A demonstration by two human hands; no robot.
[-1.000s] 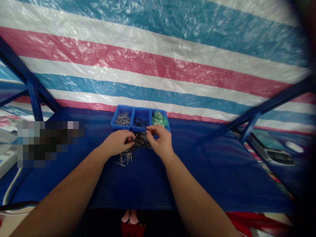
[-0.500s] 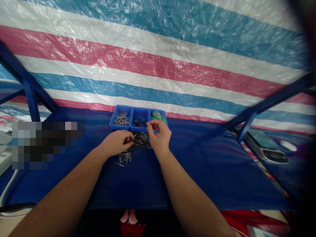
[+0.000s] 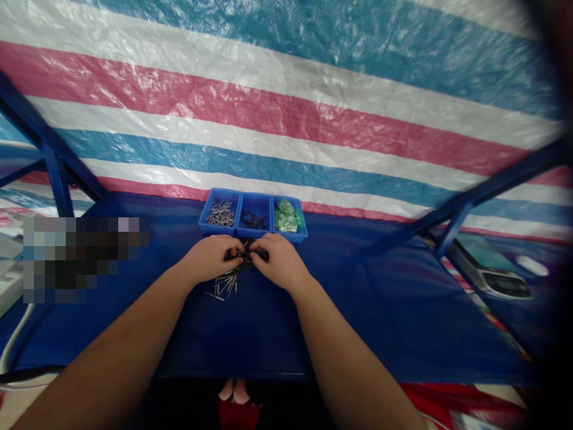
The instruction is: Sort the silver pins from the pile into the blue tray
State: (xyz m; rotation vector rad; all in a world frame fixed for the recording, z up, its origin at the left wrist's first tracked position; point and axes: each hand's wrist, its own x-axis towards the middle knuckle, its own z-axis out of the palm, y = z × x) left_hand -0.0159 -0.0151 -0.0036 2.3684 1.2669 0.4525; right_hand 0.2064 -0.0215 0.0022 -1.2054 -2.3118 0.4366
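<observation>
A pile of dark and silver rivet-like pins (image 3: 227, 283) lies on the blue table (image 3: 358, 298), in front of three joined blue bins. The left bin (image 3: 206, 228) holds silver pins, the middle bin (image 3: 255, 232) dark pieces, the right bin (image 3: 290, 236) green-tinted plastic packets. At the pile's left side is my left hand (image 3: 213, 258), its thumb and fingers curled round something too small to make out. My right hand (image 3: 280, 261) is at the pile's right side, fingers bent down among the dark pins; what it pinches is hidden.
A digital scale (image 3: 496, 278) is at the right beyond a blue frame bar (image 3: 492, 179). Striped plastic sheeting (image 3: 286, 119) hangs behind the table. A blurred-out object and a white cable (image 3: 15, 340) are at the left.
My right hand has moved down and left from in front of the right bin to the pile, uncovering the green packets. My left hand has stayed nearly in place.
</observation>
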